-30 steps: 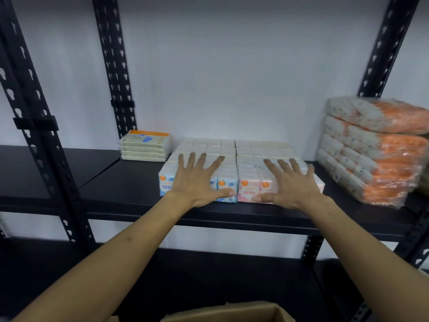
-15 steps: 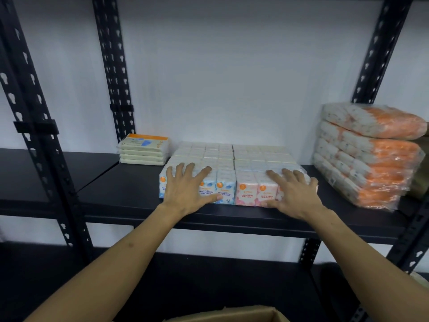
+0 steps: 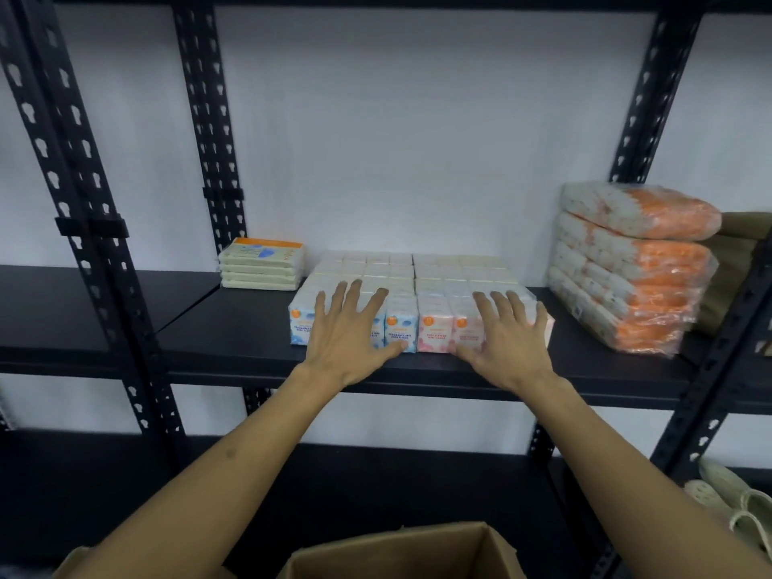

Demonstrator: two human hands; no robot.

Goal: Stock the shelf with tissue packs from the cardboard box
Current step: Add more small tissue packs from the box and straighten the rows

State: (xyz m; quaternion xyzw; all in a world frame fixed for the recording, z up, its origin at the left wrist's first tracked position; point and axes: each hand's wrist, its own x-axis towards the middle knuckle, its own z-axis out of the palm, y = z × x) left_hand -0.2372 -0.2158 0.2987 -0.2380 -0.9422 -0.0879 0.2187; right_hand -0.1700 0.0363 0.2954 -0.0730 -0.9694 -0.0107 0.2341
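Left hand point(image 3: 349, 334), right hand point(image 3: 507, 342) spread flat, seemingly touching tissue packs point(image 3: 434, 286) on shelf point(image 3: 234, 340).

The open brown cardboard box point(image 3: 401, 553) is chopped off by the bottom edge, so its inside can't be seen. The spread left hand point(image 3: 346, 340) and right hand point(image 3: 507, 344) cover several front labels of the blue and pink mini tissue packs point(image 3: 411, 294); the rest of that print is too small to read. The beige thing point(image 3: 741, 261) behind the orange wrapped bundles point(image 3: 635, 265) runs off the right side.
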